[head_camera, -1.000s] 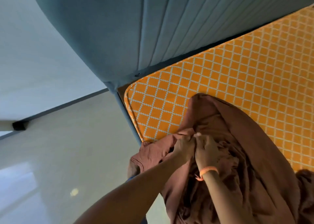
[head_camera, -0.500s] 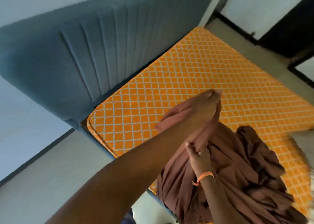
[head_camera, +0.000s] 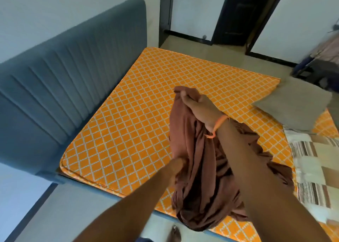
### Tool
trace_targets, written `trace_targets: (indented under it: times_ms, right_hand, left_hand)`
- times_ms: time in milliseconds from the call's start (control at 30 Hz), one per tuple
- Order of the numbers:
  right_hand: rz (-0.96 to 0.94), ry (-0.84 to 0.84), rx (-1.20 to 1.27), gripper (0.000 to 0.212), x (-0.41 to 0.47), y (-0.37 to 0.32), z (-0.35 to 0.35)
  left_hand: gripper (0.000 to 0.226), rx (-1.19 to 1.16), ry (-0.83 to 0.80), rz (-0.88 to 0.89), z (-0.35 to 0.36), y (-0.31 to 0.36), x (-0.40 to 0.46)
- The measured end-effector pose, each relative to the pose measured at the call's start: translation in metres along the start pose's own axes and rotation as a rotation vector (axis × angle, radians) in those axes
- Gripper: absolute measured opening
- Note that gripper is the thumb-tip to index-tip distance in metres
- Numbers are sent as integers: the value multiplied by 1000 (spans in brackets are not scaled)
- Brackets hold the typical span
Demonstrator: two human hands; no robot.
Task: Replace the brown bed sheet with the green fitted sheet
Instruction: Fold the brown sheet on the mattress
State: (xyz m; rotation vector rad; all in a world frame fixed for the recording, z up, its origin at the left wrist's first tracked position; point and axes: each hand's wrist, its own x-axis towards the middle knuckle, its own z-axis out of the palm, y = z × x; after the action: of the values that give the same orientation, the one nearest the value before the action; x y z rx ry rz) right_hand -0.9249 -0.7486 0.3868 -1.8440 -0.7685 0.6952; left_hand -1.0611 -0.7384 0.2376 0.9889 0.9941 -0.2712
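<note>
My right hand [head_camera: 200, 109] is stretched out ahead of me, arm nearly straight, fingers curled round the top fold of the brown sheet [head_camera: 200, 168] and lifting it off the mattress [head_camera: 128, 122]. An orange band [head_camera: 218, 124] sits on that wrist. Below and nearer to me, my left hand [head_camera: 176, 168] reaches in from the left, forearm angled up across the bed's edge; its fingers are buried in the sheet's side, so I cannot tell for sure how they close, though they seem to grip the cloth. The sheet hangs bunched between my two hands, its lower end drooping past the near edge of the bed, the rest heaped under my right forearm. The mattress around it is bare, orange with a white diamond pattern. Left of my hands stands the blue padded headboard [head_camera: 64, 76]. Beyond my right hand, to its right, lies a grey pillow [head_camera: 297, 106], and nearer, a striped patchwork blanket [head_camera: 315, 168].
</note>
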Motion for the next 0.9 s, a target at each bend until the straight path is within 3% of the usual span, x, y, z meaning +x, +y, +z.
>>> trace_targets:
  times_ms: [67,133,300,433,533,633,733,800,900]
  right_hand:
    - [-103,-98,36,34,-6,-28,-9]
    - [-133,-109,89,26,-6,-45,-17]
    - [-71,-146,121,36,10,-40,-29]
    - [-32,-76,166,51,26,-22,-22]
    - [-28,-96,-159,67,35,-1,-11]
    - [37,-112,-410,87,16,36,5]
    - [-7,-155,-192,76,-26,78,32]
    - [-68,-141,-42,64,-52,95,51]
    - [-161,-38,-73,35,-57,103,59]
  left_hand:
    - [40,-146,-44,-134,24,-15,-5]
    - [60,-237,5,-232,39,-22,-3]
    - [56,-172,-110,-236,39,-26,-12]
    - [65,-453,-222,-110,47,-22,-13]
    - [54,-725,-206,-42,44,-5,-18]
    - [47,-823,-83,112,21,21,-21]
    - [31,-838,17,230,-9,57,-26]
    - [8,-757,84,211,-27,79,-27]
    - [9,-632,157,136,-41,99,-28]
